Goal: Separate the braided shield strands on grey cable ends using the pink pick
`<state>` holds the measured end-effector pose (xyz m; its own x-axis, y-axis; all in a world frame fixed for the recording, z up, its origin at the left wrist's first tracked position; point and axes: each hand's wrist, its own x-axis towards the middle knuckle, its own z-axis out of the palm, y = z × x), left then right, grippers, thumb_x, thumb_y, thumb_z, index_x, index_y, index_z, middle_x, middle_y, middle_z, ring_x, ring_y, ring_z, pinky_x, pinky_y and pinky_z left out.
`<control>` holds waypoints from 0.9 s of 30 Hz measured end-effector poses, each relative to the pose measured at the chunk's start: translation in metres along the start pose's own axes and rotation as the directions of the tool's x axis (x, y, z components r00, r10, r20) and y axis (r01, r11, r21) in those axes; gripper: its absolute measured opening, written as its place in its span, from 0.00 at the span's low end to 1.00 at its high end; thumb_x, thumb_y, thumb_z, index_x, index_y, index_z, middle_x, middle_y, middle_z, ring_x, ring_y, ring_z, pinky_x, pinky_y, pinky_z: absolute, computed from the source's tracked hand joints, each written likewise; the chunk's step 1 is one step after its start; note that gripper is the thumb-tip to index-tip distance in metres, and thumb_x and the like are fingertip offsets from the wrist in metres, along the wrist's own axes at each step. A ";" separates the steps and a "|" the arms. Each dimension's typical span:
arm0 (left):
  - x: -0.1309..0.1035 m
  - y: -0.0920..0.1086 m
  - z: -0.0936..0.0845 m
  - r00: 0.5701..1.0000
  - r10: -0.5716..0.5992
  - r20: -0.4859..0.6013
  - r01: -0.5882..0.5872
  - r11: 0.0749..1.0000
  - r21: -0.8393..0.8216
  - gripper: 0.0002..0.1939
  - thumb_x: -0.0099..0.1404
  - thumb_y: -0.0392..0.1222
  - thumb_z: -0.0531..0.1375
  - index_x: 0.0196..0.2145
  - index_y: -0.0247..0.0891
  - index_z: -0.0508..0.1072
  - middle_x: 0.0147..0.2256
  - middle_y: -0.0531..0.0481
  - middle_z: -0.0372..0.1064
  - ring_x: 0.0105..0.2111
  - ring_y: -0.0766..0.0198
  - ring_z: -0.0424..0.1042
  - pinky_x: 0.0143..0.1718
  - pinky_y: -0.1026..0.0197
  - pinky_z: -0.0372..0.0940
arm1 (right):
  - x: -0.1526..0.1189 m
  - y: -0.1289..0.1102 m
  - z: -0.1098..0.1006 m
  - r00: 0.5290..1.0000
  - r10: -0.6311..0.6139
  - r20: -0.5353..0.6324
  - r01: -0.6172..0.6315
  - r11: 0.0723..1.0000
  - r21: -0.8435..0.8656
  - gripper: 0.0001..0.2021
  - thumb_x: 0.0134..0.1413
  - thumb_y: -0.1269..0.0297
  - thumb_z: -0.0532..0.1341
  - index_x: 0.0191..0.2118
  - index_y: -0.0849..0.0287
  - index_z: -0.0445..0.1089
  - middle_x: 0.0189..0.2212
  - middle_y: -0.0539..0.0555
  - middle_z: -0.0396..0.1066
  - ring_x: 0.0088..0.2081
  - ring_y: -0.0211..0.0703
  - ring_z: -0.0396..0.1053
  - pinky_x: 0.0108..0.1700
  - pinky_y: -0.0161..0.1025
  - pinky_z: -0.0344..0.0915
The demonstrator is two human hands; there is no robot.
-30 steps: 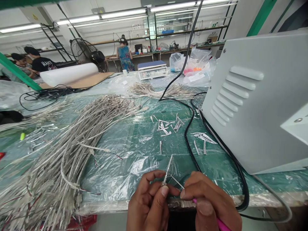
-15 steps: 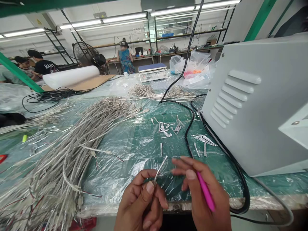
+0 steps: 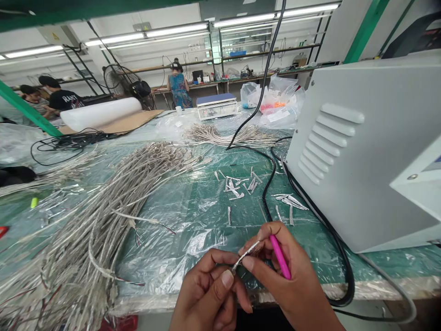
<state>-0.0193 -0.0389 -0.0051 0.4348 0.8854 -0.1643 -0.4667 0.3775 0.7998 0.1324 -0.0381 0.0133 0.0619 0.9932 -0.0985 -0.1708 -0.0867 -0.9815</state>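
Note:
Between the thumb and fingers of my left hand (image 3: 210, 292) is pinched the lower end of a thin, silvery foil-wrapped cable end (image 3: 245, 255), which points up and to the right. My right hand (image 3: 296, 285) is closed around a pink pen-shaped tool (image 3: 280, 258), held in the crook of the thumb with its tip hidden by the fingers. Its thumb and fingertips also meet at the upper part of the foil-wrapped end. Loose foil strips (image 3: 233, 187) lie on the plastic-covered green table (image 3: 186, 225) beyond the hands.
A large bundle of braided cables (image 3: 113, 202) fills the left side, with another bundle (image 3: 227, 135) farther back. To the right stands a grey metal machine (image 3: 330, 151), a black cord (image 3: 267, 184) running beside it. People (image 3: 179, 87) sit at benches in the background.
My right hand has moved left and closed its fingers at the foil-wrapped end, where they were spread apart before. My left hand has shifted slightly right, and the foil-wrapped end leans further right.

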 end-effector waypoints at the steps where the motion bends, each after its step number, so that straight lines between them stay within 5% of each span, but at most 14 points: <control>1: 0.000 0.000 0.000 1.000 0.008 -0.008 -0.008 1.000 -0.007 0.06 0.68 0.41 0.59 0.41 0.41 0.74 0.25 0.46 0.77 0.12 0.80 0.46 0.15 0.75 0.49 | 0.000 0.000 0.000 1.000 -0.004 -0.007 0.004 1.000 0.002 0.12 0.50 0.63 0.66 0.37 0.53 0.61 0.30 0.46 0.71 0.33 0.36 0.69 0.37 0.31 0.67; 17: 0.001 -0.003 -0.004 0.984 0.176 -0.017 -0.177 0.981 -0.075 0.09 0.72 0.33 0.50 0.42 0.46 0.66 0.26 0.50 0.76 0.12 0.79 0.42 0.14 0.75 0.54 | 0.002 -0.004 0.000 0.999 0.006 0.033 -0.002 0.993 -0.115 0.14 0.52 0.62 0.63 0.44 0.51 0.63 0.30 0.46 0.70 0.35 0.40 0.68 0.43 0.38 0.64; 23: 0.003 -0.002 -0.003 0.985 0.166 0.038 -0.163 0.985 -0.059 0.08 0.72 0.34 0.48 0.40 0.44 0.63 0.27 0.48 0.77 0.11 0.78 0.43 0.14 0.75 0.54 | 0.003 -0.003 -0.003 0.999 0.048 -0.005 -0.048 0.997 -0.056 0.24 0.55 0.50 0.61 0.56 0.48 0.59 0.55 0.56 0.67 0.49 0.49 0.69 0.52 0.47 0.64; 27: 0.003 -0.006 -0.002 0.987 0.145 0.063 -0.144 0.989 -0.010 0.04 0.73 0.37 0.50 0.39 0.44 0.61 0.27 0.48 0.78 0.11 0.79 0.44 0.14 0.75 0.54 | 0.004 0.000 -0.005 1.000 -0.013 0.028 0.015 0.998 -0.063 0.30 0.53 0.48 0.63 0.60 0.48 0.59 0.57 0.58 0.67 0.54 0.54 0.68 0.53 0.51 0.66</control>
<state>-0.0164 -0.0375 -0.0114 0.4106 0.9118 -0.0100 -0.5321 0.2485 0.8094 0.1372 -0.0348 0.0125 0.0367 0.9960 -0.0812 -0.1074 -0.0768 -0.9912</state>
